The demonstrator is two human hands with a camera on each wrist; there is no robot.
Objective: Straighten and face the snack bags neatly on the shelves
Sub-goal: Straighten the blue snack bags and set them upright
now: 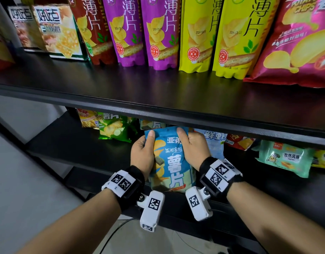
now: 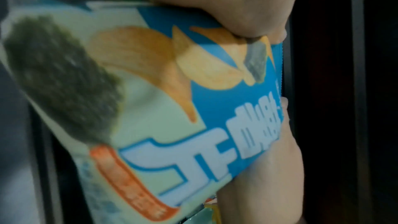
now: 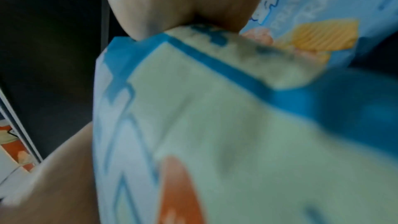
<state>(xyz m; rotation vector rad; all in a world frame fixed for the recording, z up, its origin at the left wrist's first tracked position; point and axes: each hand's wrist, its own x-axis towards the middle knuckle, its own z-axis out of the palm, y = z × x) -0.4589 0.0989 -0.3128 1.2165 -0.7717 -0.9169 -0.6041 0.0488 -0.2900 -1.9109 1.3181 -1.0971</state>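
Nearest, two forearms reach in, each with a black wrist strap carrying white marker blocks. The left hand [image 1: 142, 154] and right hand [image 1: 192, 148] hold a blue chip bag [image 1: 173, 162] between them, one on each side edge, thumbs laid over the front near the top corners. Each grip is closed round the bag: thumb in front, fingers wrapped out of sight behind. In the left wrist view the thumb [image 2: 234, 6] presses onto the blue chip bag [image 2: 172, 108] by the printed chips; in the right wrist view the thumb [image 3: 172, 2] sits on the bag's [image 3: 215, 125] upper edge, though both pictures are blurred.

The bag stands upright, front facing out, at the front of the lower shelf [image 1: 70, 143], its top just under the lip of the upper shelf [image 1: 158, 92]. Just behind and to its right is a light blue bag [image 1: 215, 142]; further right a red bag [image 1: 238, 142] and a mint green bag [image 1: 286, 158]. To the left, deeper in, sits a green chip bag [image 1: 114, 128].

Farther, on the upper shelf, stand a row of cracker packs [image 1: 61, 32], a red-brown pouch [image 1: 92, 28], two purple pouches [image 1: 143, 30], two yellow pouches [image 1: 218, 33] and a pink chip bag [image 1: 297, 44]
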